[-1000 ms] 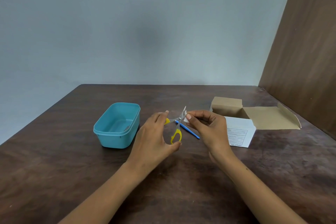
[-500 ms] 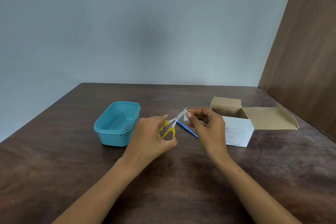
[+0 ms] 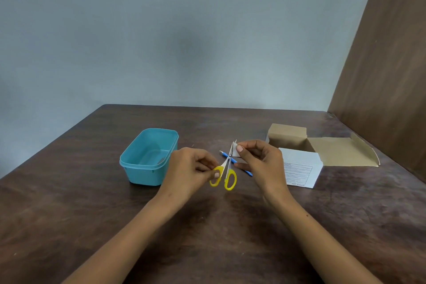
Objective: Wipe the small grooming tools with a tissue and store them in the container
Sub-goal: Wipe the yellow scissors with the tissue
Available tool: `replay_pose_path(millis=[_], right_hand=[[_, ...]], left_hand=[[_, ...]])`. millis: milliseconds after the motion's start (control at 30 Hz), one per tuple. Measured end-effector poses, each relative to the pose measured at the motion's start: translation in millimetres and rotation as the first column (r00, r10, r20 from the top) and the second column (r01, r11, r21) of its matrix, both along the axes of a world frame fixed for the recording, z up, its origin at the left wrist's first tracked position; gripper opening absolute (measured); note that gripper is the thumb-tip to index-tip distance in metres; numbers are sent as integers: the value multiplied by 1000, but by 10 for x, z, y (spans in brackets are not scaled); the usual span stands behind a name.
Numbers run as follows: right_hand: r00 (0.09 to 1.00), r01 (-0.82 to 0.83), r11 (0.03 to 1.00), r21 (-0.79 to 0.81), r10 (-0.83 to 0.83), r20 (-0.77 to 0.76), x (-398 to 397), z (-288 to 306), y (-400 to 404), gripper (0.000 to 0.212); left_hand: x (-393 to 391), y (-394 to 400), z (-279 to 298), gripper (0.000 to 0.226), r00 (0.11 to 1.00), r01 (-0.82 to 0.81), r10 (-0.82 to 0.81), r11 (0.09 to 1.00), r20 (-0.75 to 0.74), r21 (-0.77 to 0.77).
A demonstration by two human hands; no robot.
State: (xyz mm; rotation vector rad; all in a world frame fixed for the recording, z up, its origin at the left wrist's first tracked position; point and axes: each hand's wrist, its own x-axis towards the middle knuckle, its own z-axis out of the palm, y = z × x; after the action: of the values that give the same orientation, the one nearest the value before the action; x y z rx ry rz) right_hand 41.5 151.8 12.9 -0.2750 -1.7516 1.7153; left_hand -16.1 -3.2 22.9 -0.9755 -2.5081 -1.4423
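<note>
Yellow-handled scissors (image 3: 224,172) pinched by L hand (image 3: 191,168); R hand (image 3: 258,161) grips tissue (image 3: 235,150) on blades — open box (image 3: 322,152) just beside.

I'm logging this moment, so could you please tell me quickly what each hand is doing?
Left hand: pinches a yellow handle of the small scissors.
Right hand: pinches the tissue against the scissor blades.

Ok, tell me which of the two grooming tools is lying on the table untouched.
The blue-handled tool, flat on the table behind the hands. The yellow-handled scissors are held up: left hand pinches a handle loop, right hand holds a tissue on the blades.
</note>
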Motion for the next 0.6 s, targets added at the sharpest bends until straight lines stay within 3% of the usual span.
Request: replay_pose_path(millis=[267, 600], right_hand=[[999, -40, 999, -27, 40, -2, -24, -5, -10, 3], [997, -77, 997, -22, 77, 14, 6, 46, -46, 5]], left_hand=[[-41, 27, -51, 8, 992, 85, -91, 994, 86, 63], [-67, 18, -72, 18, 978, 85, -99, 993, 182, 80]])
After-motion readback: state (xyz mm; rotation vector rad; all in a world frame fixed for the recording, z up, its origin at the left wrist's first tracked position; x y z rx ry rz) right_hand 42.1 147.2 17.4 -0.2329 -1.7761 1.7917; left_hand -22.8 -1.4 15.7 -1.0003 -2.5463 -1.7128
